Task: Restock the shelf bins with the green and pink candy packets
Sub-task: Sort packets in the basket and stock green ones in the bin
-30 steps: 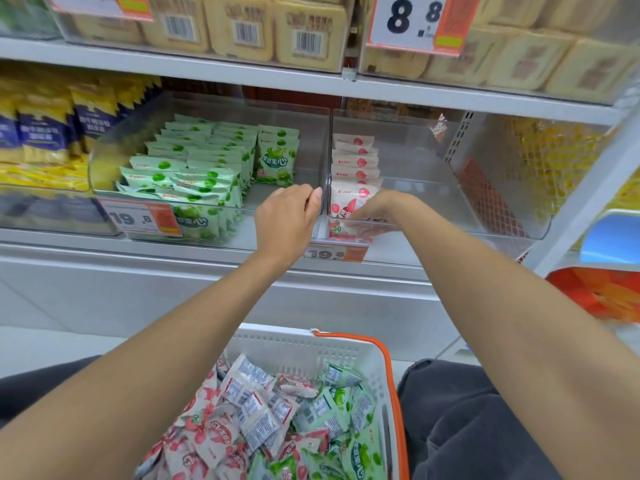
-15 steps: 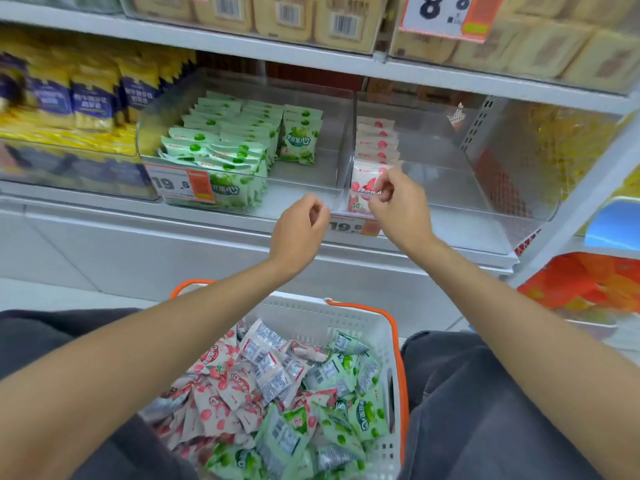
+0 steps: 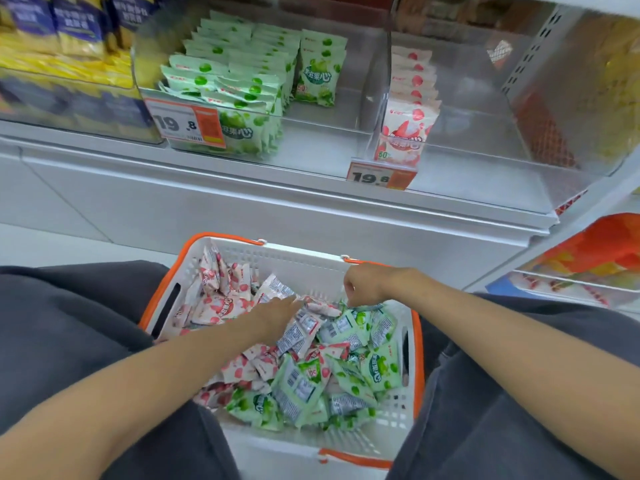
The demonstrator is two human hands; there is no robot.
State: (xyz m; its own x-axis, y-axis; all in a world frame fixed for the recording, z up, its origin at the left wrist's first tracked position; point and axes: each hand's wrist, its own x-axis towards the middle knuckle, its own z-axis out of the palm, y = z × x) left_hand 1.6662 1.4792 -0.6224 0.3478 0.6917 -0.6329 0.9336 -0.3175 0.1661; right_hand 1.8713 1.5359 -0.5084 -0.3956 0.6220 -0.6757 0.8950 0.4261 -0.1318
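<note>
A white basket with orange rim [image 3: 304, 252] sits on my lap, filled with loose pink candy packets [image 3: 221, 306] and green candy packets [image 3: 381, 372]. My left hand [image 3: 277, 315] reaches into the basket, its fingers stretched flat onto the packets at the middle. Over the basket's far side hovers my right hand [image 3: 362, 284], fingers curled, with nothing visible in it. On the shelf above, the left clear bin [image 3: 329, 126] holds rows of green packets [image 3: 242, 81]. The right clear bin [image 3: 478, 133] holds one row of pink packets [image 3: 410, 109] along its left wall.
Price tags [image 3: 188, 124] hang on the bins' fronts. Yellow and blue bags [image 3: 69, 46] fill the bin at the far left. Orange packs [image 3: 602, 251] lie on a lower shelf at the right. My legs in dark grey trousers [image 3: 69, 323] flank the basket.
Both hands have come down from the pink bin's front to the basket. The view has tilted down with them. My left hand now rests on the packets.
</note>
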